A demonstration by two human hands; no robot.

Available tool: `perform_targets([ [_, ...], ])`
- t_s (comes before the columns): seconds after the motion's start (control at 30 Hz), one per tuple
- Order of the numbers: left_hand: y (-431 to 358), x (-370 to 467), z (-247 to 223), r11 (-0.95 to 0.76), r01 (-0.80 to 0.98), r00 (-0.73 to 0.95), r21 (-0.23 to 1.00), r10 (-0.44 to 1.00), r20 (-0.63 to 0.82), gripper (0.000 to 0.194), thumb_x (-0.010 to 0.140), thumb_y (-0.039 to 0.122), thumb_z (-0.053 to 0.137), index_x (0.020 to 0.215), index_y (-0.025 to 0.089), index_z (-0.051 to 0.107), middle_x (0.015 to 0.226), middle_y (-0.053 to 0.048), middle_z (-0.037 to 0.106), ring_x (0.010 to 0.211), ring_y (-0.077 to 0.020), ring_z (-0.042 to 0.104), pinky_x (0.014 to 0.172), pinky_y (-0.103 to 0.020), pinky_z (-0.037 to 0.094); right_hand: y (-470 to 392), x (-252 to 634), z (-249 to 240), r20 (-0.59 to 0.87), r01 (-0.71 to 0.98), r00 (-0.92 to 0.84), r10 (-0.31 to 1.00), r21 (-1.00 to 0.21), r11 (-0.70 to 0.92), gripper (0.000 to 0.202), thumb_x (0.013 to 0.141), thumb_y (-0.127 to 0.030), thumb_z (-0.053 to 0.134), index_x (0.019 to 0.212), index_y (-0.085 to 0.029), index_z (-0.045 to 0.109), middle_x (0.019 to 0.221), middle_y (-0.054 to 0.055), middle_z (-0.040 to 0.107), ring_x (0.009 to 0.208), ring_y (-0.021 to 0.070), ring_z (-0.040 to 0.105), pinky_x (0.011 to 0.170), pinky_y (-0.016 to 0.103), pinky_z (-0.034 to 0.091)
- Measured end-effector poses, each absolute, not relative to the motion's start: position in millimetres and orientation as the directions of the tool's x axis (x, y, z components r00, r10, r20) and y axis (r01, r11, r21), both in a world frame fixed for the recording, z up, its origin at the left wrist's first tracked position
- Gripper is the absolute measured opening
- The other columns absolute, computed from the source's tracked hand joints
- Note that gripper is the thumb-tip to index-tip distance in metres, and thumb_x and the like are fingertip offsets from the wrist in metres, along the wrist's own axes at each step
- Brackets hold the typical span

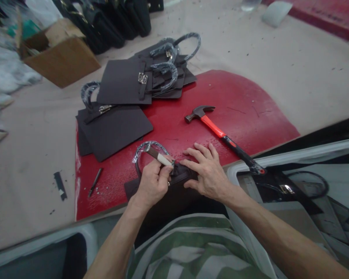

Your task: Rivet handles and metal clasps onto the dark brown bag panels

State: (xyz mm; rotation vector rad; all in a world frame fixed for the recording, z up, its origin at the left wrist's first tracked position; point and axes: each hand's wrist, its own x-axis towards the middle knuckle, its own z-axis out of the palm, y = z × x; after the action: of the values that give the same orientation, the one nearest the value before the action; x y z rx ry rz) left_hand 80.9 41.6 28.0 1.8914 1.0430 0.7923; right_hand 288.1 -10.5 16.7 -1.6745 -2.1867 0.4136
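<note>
My left hand (pixel 154 179) pinches a short tool (pixel 158 155) with a brown and white shaft, its lower end at the metal fitting of a dark bag panel (pixel 131 187). A plastic-wrapped handle (pixel 139 153) arches up from this panel behind my left hand. My right hand (pixel 205 170) rests with spread fingers on the panel's right part and holds nothing. Beyond it, a claw hammer (pixel 211 124) with an orange and black handle lies on the red mat (pixel 244 99).
More dark panels (pixel 123 126) with wrapped handles are stacked behind. A thin metal rod (pixel 95 182) lies at the mat's left. A cardboard box (pixel 64 60) and black bags (pixel 107 27) stand at the back left. A white bin (pixel 331 149) holds a panel at the right.
</note>
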Motion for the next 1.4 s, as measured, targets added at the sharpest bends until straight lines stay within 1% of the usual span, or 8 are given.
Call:
perform_targets([
  [0.07, 40.4, 79.9, 27.2, -0.279, 0.333, 0.449, 0.901, 0.887, 0.109, 0.018, 0.097, 0.024, 0.051, 0.108, 0.019, 0.064, 0.063, 0.003, 0.061, 0.048, -0.0131, 0.06, 0.05, -0.024, 0.051, -10.8, 287.4, 16.0, 0.109, 0.858, -0.232, 0.967, -0.446, 0.256, 0.06, 0.068, -0.046, 0.088, 0.123, -0.03, 0.068, 0.144, 0.006, 0.055, 0.141, 0.0366, 0.035, 0.12, 0.063, 0.013],
  [0.17, 39.1, 77.9, 26.4, -0.303, 0.293, 0.459, 0.907, 0.877, 0.144, 0.016, 0.097, 0.025, 0.053, 0.105, 0.019, 0.066, 0.081, -0.003, 0.071, 0.053, -0.0126, 0.064, 0.05, -0.023, 0.052, -11.2, 285.9, 15.3, 0.129, 0.851, -0.229, 0.965, -0.455, 0.263, 0.06, 0.067, -0.042, 0.09, 0.122, -0.029, 0.069, 0.142, 0.006, 0.057, 0.14, 0.0364, 0.036, 0.12, 0.063, 0.013],
  [0.27, 39.5, 75.7, 25.3, -0.398, 0.303, 0.461, 0.866, 0.857, 0.233, 0.015, 0.094, 0.023, 0.056, 0.1, 0.017, 0.069, 0.101, -0.007, 0.075, 0.078, -0.0172, 0.072, 0.069, -0.026, 0.058, -10.6, 285.3, 14.0, 0.132, 0.844, -0.221, 0.966, -0.471, 0.257, 0.06, 0.066, -0.041, 0.091, 0.121, -0.03, 0.07, 0.141, 0.005, 0.058, 0.139, 0.0364, 0.038, 0.12, 0.063, 0.014],
  [0.33, 40.7, 74.5, 23.9, -0.418, 0.322, 0.452, 0.849, 0.856, 0.251, 0.015, 0.094, 0.022, 0.057, 0.099, 0.017, 0.069, 0.1, -0.007, 0.075, 0.086, -0.0183, 0.072, 0.077, -0.027, 0.058, -9.8, 285.8, 12.7, 0.131, 0.834, -0.219, 0.967, -0.489, 0.255, 0.061, 0.064, -0.043, 0.092, 0.12, -0.031, 0.07, 0.141, 0.005, 0.058, 0.138, 0.0366, 0.038, 0.119, 0.064, 0.015],
  [0.57, 41.5, 73.9, 22.6, -0.333, 0.317, 0.439, 0.888, 0.882, 0.173, 0.018, 0.095, 0.023, 0.056, 0.105, 0.017, 0.069, 0.093, -0.004, 0.075, 0.076, -0.0156, 0.071, 0.07, -0.024, 0.056, -8.7, 287.1, 11.2, 0.148, 0.835, -0.238, 0.96, -0.475, 0.28, 0.059, 0.067, -0.046, 0.09, 0.12, -0.031, 0.07, 0.139, 0.005, 0.06, 0.136, 0.0372, 0.04, 0.117, 0.064, 0.017],
  [0.97, 33.6, 76.9, 22.8, -0.469, 0.323, 0.435, 0.822, 0.845, 0.311, 0.012, 0.092, 0.019, 0.059, 0.098, 0.017, 0.07, 0.101, -0.007, 0.075, 0.093, -0.0185, 0.072, 0.085, -0.028, 0.057, -10.7, 287.3, 7.9, 0.177, 0.82, -0.239, 0.955, -0.49, 0.296, 0.057, 0.07, -0.043, 0.088, 0.122, -0.03, 0.071, 0.137, 0.003, 0.061, 0.136, 0.0359, 0.04, 0.119, 0.061, 0.014],
  [1.13, 23.4, 80.7, 24.3, -0.355, 0.328, 0.237, 0.875, 0.928, 0.287, 0.014, 0.093, 0.024, 0.063, 0.102, 0.017, 0.071, 0.102, -0.007, 0.074, 0.094, -0.0185, 0.07, 0.086, -0.028, 0.056, -12.1, 286.3, 9.2, 0.177, 0.812, -0.227, 0.958, -0.508, 0.286, 0.06, 0.065, -0.04, 0.092, 0.12, -0.029, 0.071, 0.133, 0.004, 0.063, 0.134, 0.0352, 0.042, 0.119, 0.062, 0.013],
  [1.4, 28.3, 96.6, 18.5, -0.042, 0.039, -0.019, 0.998, 0.999, 0.043, 0.025, 0.091, 0.04, 0.068, 0.098, 0.017, 0.073, 0.096, -0.006, 0.073, 0.087, -0.0168, 0.068, 0.084, -0.027, 0.054, -11.9, 287.4, 10.0, 0.172, 0.811, -0.234, 0.957, -0.509, 0.29, 0.059, 0.067, -0.041, 0.09, 0.122, -0.029, 0.071, 0.136, 0.004, 0.061, 0.136, 0.0351, 0.04, 0.119, 0.062, 0.012],
])
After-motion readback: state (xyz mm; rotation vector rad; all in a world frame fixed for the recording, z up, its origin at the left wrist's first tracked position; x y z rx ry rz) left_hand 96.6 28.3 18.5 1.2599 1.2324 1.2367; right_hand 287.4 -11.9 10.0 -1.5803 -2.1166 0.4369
